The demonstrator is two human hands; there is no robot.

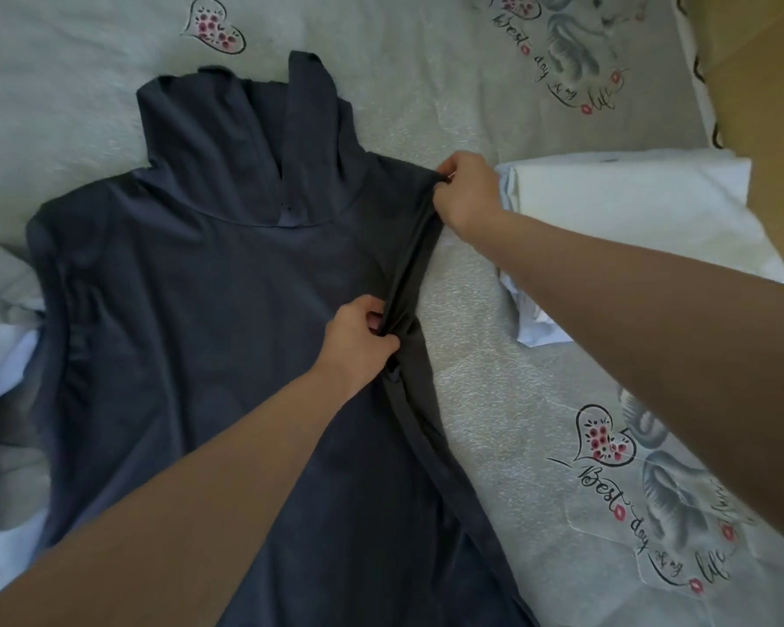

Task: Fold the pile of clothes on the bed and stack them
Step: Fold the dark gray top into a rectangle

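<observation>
A dark grey sleeveless top with a tall roll neck [209, 310] lies spread flat on the bed [494, 355], neck pointing away from me. My right hand [467, 194] pinches the garment's right shoulder edge. My left hand [358, 337] grips the same right side edge lower down, near the armhole, and the cloth between the two hands is lifted into a narrow ridge. A folded white garment [630, 205] lies on the bed to the right, close behind my right hand.
The bed cover is pale grey with printed hearts and lettering [607, 445]. Loose white and pale grey clothes [5, 355] are heaped at the left edge, partly under the dark top. A yellow-brown surface [766, 83] shows beyond the bed at the far right.
</observation>
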